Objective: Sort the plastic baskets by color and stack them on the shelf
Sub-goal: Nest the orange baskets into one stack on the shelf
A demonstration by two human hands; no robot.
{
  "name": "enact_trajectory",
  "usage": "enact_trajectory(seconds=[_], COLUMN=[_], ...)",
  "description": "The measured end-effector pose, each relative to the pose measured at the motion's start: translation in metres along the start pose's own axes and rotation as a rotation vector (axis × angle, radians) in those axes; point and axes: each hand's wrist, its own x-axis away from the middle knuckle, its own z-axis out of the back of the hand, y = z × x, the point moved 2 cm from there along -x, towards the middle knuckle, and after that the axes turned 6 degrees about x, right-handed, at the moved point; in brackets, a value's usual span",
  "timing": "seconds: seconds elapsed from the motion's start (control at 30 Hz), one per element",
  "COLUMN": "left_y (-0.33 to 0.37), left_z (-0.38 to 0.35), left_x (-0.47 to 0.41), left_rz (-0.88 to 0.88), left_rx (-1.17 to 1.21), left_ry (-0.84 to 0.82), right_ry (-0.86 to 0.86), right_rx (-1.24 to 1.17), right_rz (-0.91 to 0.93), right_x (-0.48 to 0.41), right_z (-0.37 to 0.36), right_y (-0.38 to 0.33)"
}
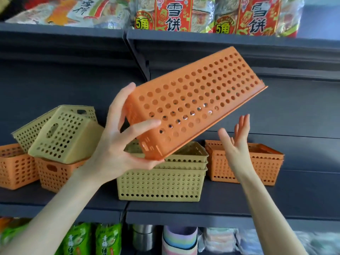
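I see the orange basket (195,100) in my left hand (117,144) as smooth, perforated plastic with a slight sheen, like the tan baskets (161,181) below it. The shelf (230,205) looks like matt dark painted metal, and the snack bags (173,13) above are glossy printed film.

shelf (230,205): dark grey, middle tier | left end: two orange baskets (15,166), two beige baskets (64,135) tipped on top | centre: beige stack (161,184), nested upright | right: orange stack (257,166), nested, just beside beige stack
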Motion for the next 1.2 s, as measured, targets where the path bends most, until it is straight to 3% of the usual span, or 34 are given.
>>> enact_trajectory(seconds=[0.2,0.4,0.6,0.77,0.97,1.2], left_y=[0.032,0.065,0.105,0.147,0.161,0.114], left_z=[-0.013,-0.036,-0.106,-0.172,-0.219,-0.262], left_x=[-0.023,-0.039,-0.042,-0.042,-0.062,-0.079], left_rz=[0.093,0.327,0.652,0.978,1.012,0.92], left_rx=[0.288,0.691,0.847,0.703,0.87,0.915], left_ry=[0.125,0.174,0.386,0.634,0.322,0.156], right_ry=[0.091,0.113,0.102,0.13,0.125,0.069], right_rx=[0.062,-0.019,-0.138,-0.16,-0.119,-0.135], right_rz=[0.031,-0.02,-0.138,-0.199,-0.19,-0.124], right_x=[-0.009,0.008,0.052,0.069,0.061,0.008], right_z=[0.056,0.131,0.209,0.262,0.296,0.302], right_y=[-0.013,-0.003,0.013,0.036,0.059,0.087])
